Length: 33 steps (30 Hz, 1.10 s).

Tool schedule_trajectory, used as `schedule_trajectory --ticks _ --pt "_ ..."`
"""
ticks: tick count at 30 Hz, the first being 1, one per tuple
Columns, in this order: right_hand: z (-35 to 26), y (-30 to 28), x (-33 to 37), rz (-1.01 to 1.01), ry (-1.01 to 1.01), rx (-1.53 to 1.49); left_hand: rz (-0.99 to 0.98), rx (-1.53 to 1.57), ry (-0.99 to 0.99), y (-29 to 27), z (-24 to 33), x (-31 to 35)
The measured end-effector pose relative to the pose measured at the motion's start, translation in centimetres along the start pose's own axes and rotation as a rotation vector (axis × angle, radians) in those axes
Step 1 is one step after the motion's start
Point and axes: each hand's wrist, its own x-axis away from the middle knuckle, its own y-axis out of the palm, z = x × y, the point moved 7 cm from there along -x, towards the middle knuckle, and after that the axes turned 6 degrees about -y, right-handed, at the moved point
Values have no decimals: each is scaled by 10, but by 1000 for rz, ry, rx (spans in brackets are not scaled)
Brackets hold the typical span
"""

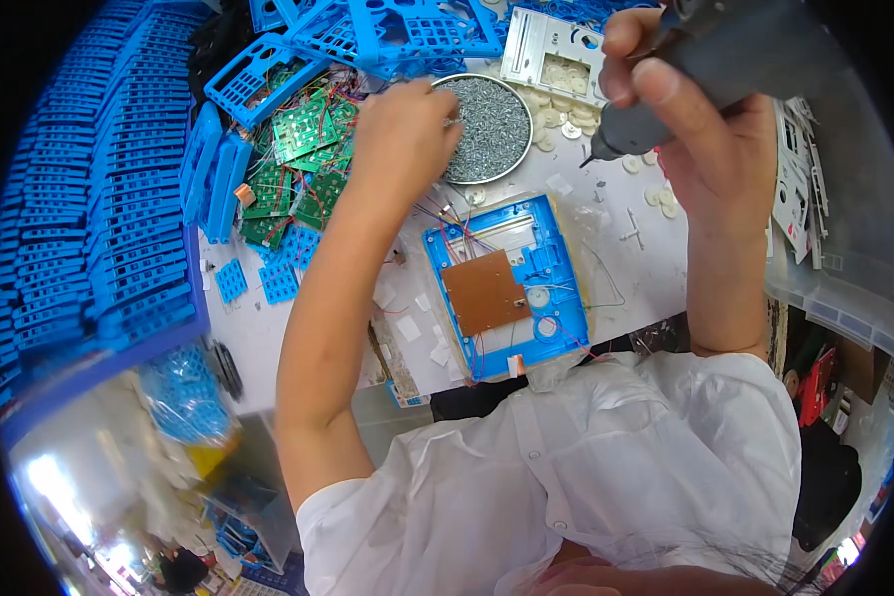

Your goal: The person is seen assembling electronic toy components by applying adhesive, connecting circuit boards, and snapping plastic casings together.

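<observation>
My right hand (720, 139) is wrapped round a dark grey electric screwdriver (735, 60), raised over the right of the table with its thin bit pointing down and left. My left hand (402, 134) is at the left rim of a round metal dish (531, 134) full of small silvery screws (487, 129). Its fingers are curled together there, and what they hold, if anything, is hidden. Between my arms lies a blue plastic casing (566, 298), open side up. A brown circuit board (485, 293) sits in it, with thin wires around it.
Green circuit boards (313, 129) with wires lie left of my left arm. Blue plastic frames (417, 35) are heaped at the back, and more blue parts (89, 189) are stacked far left. Pale round discs (566, 114) lie near a white panel (556, 55). A clear plastic bin (844, 288) stands at right.
</observation>
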Motion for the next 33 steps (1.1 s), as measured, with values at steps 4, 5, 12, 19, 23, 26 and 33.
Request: schedule_trajectory --ticks 4,5,12,19,23,26,33 --pt "6 -6 12 5 226 7 -178 -149 97 44 -1 -9" --pt "5 -9 16 26 272 40 -118 -122 92 41 -1 -11" --pt "13 -8 12 -100 181 121 92 -180 55 45 -9 -17" --pt "21 3 6 -441 42 -12 47 -29 42 13 -6 -23" --pt "27 18 28 -471 221 -275 -23 90 157 -41 55 38" --pt "12 33 55 -407 259 -426 -6 215 226 -42 92 104" --pt "-11 71 86 -429 179 -625 -134 370 126 -42 92 149"
